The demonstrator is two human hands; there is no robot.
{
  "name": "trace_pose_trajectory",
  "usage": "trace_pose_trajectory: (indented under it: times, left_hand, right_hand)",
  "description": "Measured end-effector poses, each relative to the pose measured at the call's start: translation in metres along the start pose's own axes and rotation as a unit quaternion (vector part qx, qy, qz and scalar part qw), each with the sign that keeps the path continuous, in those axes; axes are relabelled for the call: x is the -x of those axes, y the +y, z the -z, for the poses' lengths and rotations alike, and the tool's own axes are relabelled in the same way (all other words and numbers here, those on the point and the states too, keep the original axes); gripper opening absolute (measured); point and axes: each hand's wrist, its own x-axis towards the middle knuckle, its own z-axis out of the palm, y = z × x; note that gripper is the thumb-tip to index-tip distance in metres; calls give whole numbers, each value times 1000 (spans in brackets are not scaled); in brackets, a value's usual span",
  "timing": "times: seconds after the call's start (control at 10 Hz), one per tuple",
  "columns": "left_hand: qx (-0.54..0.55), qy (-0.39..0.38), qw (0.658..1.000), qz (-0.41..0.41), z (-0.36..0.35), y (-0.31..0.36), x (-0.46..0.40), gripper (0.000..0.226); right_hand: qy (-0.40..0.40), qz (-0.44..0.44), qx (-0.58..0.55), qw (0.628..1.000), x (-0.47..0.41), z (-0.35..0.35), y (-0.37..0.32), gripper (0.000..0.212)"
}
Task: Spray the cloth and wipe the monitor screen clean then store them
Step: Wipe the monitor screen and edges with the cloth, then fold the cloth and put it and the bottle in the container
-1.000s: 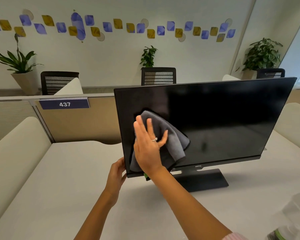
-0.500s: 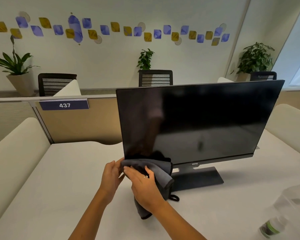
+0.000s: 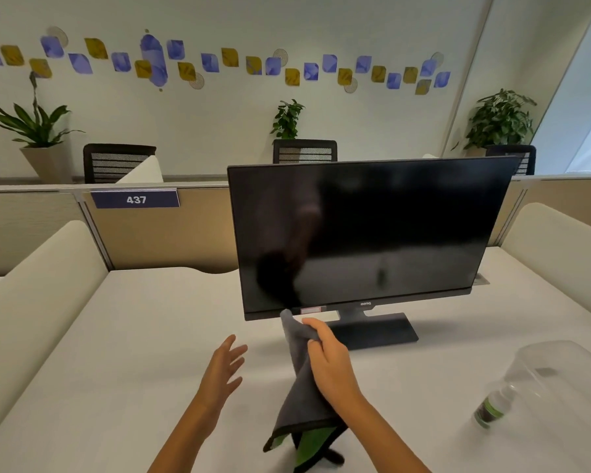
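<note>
The right hand [image 3: 331, 367] pinches the grey microfibre cloth [image 3: 302, 397] just below the monitor [image 3: 372, 233]. The left hand [image 3: 224, 368] hovers beside it, fingers spread, holding nothing.

white desk [image 3: 116, 336]; "437" sign [image 3: 136, 199] on partition; three potted plants, chairs behind.

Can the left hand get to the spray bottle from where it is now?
Probably not directly: the left hand hovers open at centre-left, while the spray bottle stands far right, beyond the right hand and its hanging cloth.
</note>
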Motion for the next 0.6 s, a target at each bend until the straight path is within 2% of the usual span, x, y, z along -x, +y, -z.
trace_pose_trajectory:
  times: [0.1, 0.2, 0.3, 0.4, 0.5, 0.6]
  left_hand:
    - [-16, -37, 997, 65, -22, -12, 32, 72]
    - [-45, -69, 994, 70, -39, -15, 48, 91]
    - [-71, -87, 993, 45, -59, -15, 58, 83]
    - [-83, -127, 988, 25, -90, -16, 74, 66]
    - [-88, -211, 973, 29, -126, -20, 95, 65]
    - [-119, -236, 964, 33, -150, -21, 111, 67]
  right_hand:
    - [-258, -178, -332, 890, -10, 62, 14, 29]
    - [-378, -237, -218, 868, -8, 84, 8, 35]
    - [-373, -233, -269, 857, -19, 107, 7, 34]
    - [-434, -229, -290, 822, -30, 146, 23, 33]
    - [-460, -216, -294, 809, -35, 183, 46, 36]
    - [-475, -205, -271, 812, -41, 201, 62, 33]
